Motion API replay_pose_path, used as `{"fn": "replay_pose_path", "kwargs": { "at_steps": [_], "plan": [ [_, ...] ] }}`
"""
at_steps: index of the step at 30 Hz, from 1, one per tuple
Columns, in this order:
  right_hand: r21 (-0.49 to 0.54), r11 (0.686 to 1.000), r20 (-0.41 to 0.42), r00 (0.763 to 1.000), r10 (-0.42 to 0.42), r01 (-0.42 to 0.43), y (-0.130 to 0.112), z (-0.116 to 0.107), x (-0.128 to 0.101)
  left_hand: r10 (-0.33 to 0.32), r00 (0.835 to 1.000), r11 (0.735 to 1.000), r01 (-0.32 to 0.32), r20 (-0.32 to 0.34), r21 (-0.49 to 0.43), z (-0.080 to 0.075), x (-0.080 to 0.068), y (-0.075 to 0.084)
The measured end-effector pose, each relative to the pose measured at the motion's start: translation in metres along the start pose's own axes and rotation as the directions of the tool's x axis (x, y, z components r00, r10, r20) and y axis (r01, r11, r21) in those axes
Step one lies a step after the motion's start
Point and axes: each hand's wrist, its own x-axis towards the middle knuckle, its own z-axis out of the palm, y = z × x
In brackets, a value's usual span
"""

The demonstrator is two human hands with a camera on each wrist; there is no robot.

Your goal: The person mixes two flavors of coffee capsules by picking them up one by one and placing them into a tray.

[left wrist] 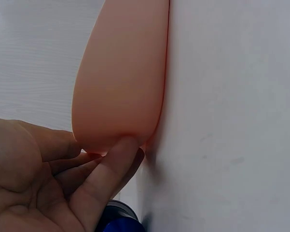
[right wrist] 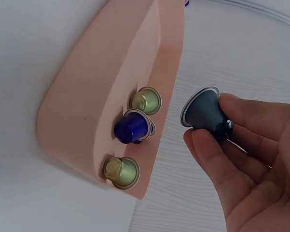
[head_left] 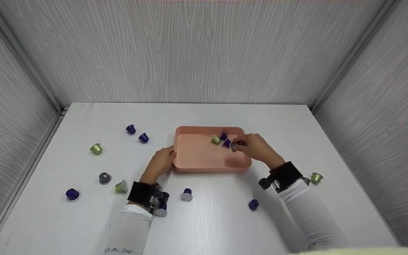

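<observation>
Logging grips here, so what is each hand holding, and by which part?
Right hand pinches a grey capsule by its narrow end. Left hand touches the pink tray at its corner.

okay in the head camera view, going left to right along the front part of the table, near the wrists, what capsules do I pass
Purple capsule → grey capsule → green capsule → purple capsule beside the left wrist → purple capsule before the right wrist → green capsule at far right.

White long sleeves (head_left: 310,212), black wrist straps (head_left: 284,174) with small mounted cameras.
</observation>
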Motion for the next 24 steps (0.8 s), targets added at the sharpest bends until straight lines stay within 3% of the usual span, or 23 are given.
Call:
{"fn": "replay_pose_path", "kwargs": {
  "at_steps": [9,18,24],
  "plan": [
    [0.009,0.999,-0.003,0.999,0.044,-0.044,-0.004,0.009,0.023,-0.015,1.0,1.0,0.015,0.004,-0.004,0.0,-0.001,0.001],
    [0.092,0.993,0.013,0.997,0.071,-0.072,-0.011,0.02,0.046,-0.052,0.999,0.998,0.052,0.015,-0.022,0.0,0.0,0.001],
    [0.102,0.983,0.043,0.988,0.15,-0.154,-0.016,0.028,0.061,-0.091,0.995,0.995,0.092,0.034,-0.025,0.001,0.002,0.002]
  ]
}}
